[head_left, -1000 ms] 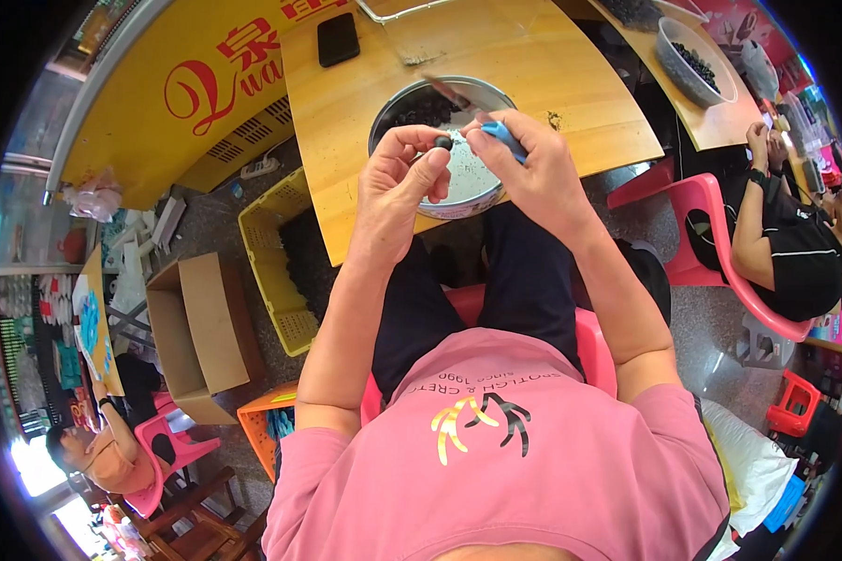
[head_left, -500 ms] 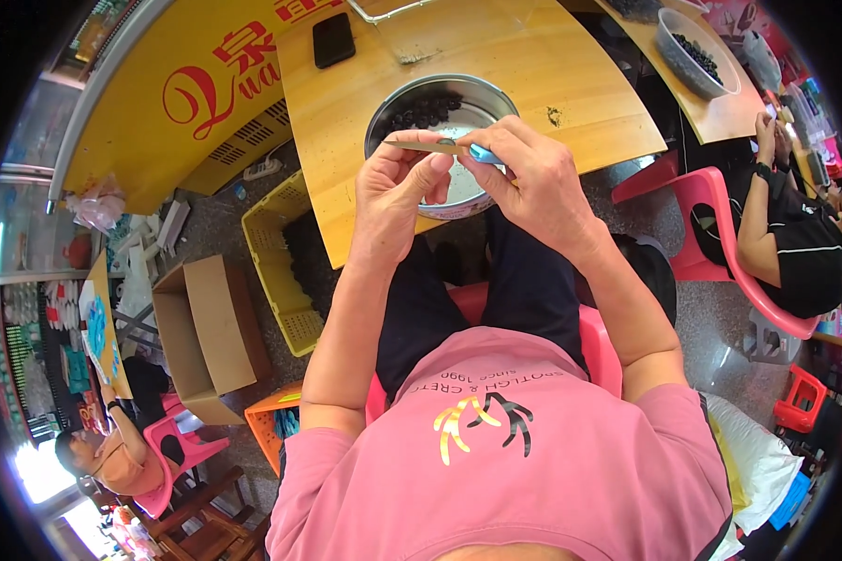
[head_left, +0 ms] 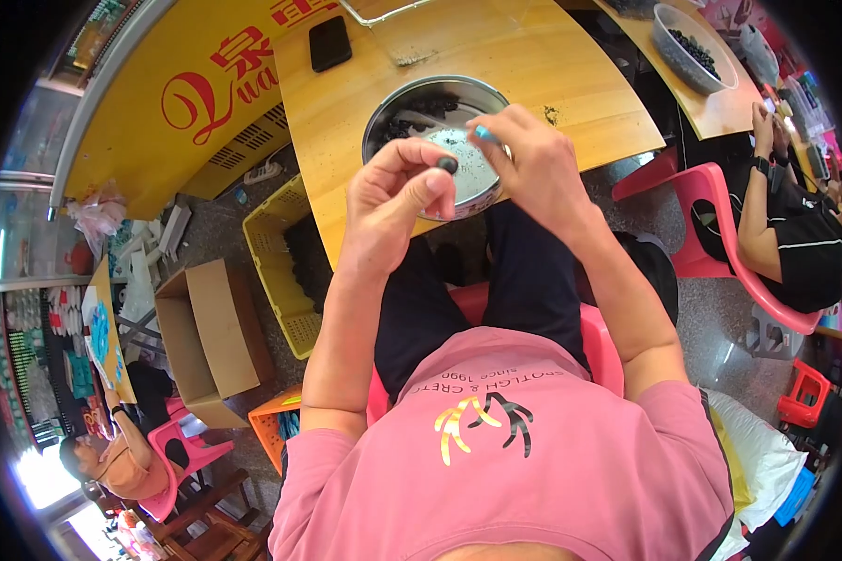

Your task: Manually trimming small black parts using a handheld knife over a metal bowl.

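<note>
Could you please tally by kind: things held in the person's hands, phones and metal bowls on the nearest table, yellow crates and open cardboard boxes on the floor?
Small dark rounded piece in left hand: 1
Knife with blue handle in right hand: 1
Black rectangular phone: 1
Round silver metal bowl: 1
Yellow plastic crate: 1
Open brown cardboard box: 1
Total: 6

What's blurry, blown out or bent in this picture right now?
In the head view, the blue-handled knife in the right hand looks motion-blurred, its blade a faint streak; same view, lower left, the bright opening is washed out white; again in the head view, the fisheye lens bows the edges of the wooden table.
</note>
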`<state>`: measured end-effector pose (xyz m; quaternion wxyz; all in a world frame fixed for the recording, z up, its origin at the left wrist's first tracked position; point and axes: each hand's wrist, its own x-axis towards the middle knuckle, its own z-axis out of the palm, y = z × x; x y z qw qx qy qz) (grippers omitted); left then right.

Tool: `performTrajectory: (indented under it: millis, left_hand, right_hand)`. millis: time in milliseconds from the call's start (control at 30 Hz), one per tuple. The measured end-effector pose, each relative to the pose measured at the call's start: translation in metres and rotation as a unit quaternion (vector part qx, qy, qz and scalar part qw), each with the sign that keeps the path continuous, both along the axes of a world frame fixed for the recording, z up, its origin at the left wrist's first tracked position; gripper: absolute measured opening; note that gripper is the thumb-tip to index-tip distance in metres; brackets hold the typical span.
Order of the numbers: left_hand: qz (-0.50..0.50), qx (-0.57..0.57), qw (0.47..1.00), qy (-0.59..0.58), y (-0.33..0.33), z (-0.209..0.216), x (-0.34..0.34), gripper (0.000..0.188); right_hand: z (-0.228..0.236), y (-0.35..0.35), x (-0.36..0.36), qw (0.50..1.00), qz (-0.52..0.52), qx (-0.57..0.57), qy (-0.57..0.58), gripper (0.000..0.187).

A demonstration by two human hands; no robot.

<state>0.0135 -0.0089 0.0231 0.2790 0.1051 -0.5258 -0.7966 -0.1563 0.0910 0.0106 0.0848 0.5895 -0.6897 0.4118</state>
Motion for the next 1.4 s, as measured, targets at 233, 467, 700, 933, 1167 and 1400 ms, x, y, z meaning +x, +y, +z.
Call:
performTrajectory:
  millis: [233,467,700,933,1167,1400]
  left_hand:
    - [0.089,-0.054,0.995,-0.003,0.000,-0.008,0.004,0.017]
    - [0.129,-0.172,0.977,0.009,0.001,-0.007,0.011,0.022]
    - [0.172,-0.177,0.968,-0.034,-0.010,-0.012,0.054,0.018]
    - [0.381,-0.402,0.770,-0.318,-0.064,-0.052,0.148,0.018]
    - [0.217,-0.500,0.802,-0.244,-0.051,-0.001,0.062,0.011]
    - [0.016,-0.682,0.588,-0.435,-0.073,-0.038,-0.043,0.012]
  right_hand:
    - [0.025,0.009,0.018,0.906,0.117,0.037,-0.406,0.025]
    - [0.029,0.003,0.042,0.795,0.198,0.006,-0.573,0.019]
    - [0.021,-0.008,0.046,0.786,0.199,0.076,-0.580,0.018]
    - [0.008,0.011,-0.006,0.841,0.130,-0.042,-0.524,0.016]
    - [-0.003,0.016,-0.011,0.878,0.076,-0.007,-0.473,0.018]
    - [-0.001,0.012,-0.003,0.887,0.076,0.027,-0.454,0.018]
